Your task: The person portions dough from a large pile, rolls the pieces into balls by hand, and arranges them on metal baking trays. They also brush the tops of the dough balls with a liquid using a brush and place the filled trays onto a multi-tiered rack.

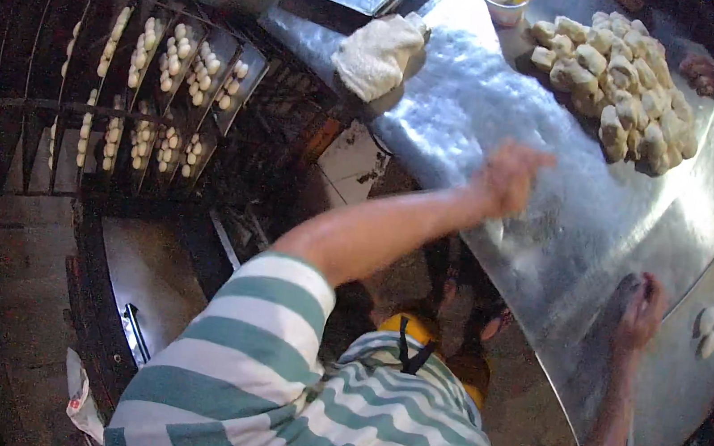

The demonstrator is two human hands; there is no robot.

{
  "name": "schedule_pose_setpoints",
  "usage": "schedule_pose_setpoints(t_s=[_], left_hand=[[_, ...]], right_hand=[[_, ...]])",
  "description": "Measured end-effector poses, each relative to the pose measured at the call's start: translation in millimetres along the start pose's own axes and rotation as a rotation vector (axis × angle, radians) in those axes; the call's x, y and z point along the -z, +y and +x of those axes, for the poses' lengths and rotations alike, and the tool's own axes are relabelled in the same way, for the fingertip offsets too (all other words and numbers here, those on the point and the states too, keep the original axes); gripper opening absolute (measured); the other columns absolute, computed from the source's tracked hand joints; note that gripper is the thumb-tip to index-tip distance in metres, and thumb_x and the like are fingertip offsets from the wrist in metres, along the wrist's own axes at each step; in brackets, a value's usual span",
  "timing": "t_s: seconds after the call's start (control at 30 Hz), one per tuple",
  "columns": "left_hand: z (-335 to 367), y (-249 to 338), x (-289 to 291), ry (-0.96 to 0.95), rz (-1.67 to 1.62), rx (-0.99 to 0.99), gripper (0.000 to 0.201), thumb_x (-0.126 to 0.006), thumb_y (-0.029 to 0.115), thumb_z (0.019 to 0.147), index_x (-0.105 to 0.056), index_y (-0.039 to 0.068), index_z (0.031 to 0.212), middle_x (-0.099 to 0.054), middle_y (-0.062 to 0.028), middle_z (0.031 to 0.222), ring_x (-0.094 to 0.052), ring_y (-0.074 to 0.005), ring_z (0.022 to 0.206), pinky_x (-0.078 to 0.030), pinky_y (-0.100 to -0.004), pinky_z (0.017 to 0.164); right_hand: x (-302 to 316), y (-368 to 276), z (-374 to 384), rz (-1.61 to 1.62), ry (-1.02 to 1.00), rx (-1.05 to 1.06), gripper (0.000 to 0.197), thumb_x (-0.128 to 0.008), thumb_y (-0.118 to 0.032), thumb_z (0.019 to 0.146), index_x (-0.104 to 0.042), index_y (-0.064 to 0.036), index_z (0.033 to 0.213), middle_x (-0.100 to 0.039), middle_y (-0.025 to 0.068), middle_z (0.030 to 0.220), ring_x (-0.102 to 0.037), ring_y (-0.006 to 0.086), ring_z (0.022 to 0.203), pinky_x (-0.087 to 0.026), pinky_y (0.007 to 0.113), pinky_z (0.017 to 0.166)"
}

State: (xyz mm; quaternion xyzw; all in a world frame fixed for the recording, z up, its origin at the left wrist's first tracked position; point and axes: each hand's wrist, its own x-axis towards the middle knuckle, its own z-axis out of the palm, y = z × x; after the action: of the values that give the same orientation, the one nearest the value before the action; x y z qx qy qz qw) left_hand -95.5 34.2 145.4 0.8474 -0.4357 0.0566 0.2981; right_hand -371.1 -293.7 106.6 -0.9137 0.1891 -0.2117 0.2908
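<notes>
My left hand (513, 180) is over the middle of the metal table, short of a large heap of cut dough pieces (623, 87). Motion smears its fingers, so their pose is unclear. On the right side of the table is my right hand (641, 313), its fingers curled close together. Whatever may be under or inside them is hidden. Just beyond it lies a flat metal tray (697, 299) with two small dough balls (706, 330) at its far side.
A white cup (503, 0) with a yellow-handled tool stands behind the heap, and a crumpled white cloth (381, 56) lies at the table's left. Another person's hand (704, 74) is beside the heap. Racked trays of dough balls (178, 50) fill the left.
</notes>
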Motion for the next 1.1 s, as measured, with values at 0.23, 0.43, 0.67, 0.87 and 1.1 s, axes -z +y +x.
schedule_pose_setpoints(t_s=[0.23,0.43,0.67,0.87,1.1], left_hand=[[81.4,-15.9,-16.6,-0.061,-0.014,-0.276,0.041,-0.063,0.008,0.08,-0.071,0.02,0.118,-0.066,-0.0145,0.094,-0.063,-0.0372,0.091,-0.051,-0.0517,0.09],[-8.9,-2.0,-24.7,0.073,0.04,-0.017,0.039,-0.064,0.009,0.076,-0.073,0.02,0.113,-0.065,-0.0128,0.09,-0.063,-0.0371,0.089,-0.053,-0.0513,0.084],[96.3,-30.2,-31.0,0.095,-0.014,-0.304,0.035,-0.065,0.011,0.071,-0.075,0.017,0.104,-0.069,-0.0119,0.088,-0.066,-0.0364,0.088,-0.055,-0.0488,0.083],[15.4,0.7,-4.8,-0.002,0.068,-0.051,0.048,-0.062,0.01,0.078,-0.07,0.021,0.124,-0.069,-0.0134,0.099,-0.062,-0.0346,0.095,-0.054,-0.0474,0.085],[104.2,-17.4,-32.8,0.067,0.014,-0.364,0.04,-0.063,0.011,0.077,-0.073,0.019,0.115,-0.063,-0.0117,0.085,-0.063,-0.0336,0.086,-0.053,-0.0499,0.08]], right_hand=[[20.5,36.0,101.9,-0.302,-0.038,0.123,0.023,-0.055,-0.01,0.102,-0.067,-0.0045,0.12,-0.069,0.0149,0.113,-0.064,0.0366,0.106,-0.049,0.044,0.096],[7.8,-16.4,14.0,-0.083,0.005,0.167,0.023,-0.053,-0.008,0.101,-0.068,-0.003,0.118,-0.069,0.0159,0.111,-0.065,0.0347,0.104,-0.05,0.044,0.094],[21.3,0.1,118.8,-0.265,-0.037,0.21,0.025,-0.056,-0.013,0.101,-0.068,-0.0047,0.121,-0.069,0.0169,0.116,-0.062,0.0331,0.106,-0.048,0.043,0.096],[13.7,-50.2,32.7,-0.003,0.071,0.061,0.029,-0.057,-0.002,0.095,-0.07,-0.0087,0.12,-0.07,0.0127,0.103,-0.065,0.0283,0.097,-0.05,0.04,0.093],[23.5,-34.9,115.5,-0.217,0.056,0.267,0.022,-0.059,-0.008,0.095,-0.07,-0.01,0.114,-0.069,0.0122,0.097,-0.063,0.0309,0.091,-0.049,0.043,0.089]])
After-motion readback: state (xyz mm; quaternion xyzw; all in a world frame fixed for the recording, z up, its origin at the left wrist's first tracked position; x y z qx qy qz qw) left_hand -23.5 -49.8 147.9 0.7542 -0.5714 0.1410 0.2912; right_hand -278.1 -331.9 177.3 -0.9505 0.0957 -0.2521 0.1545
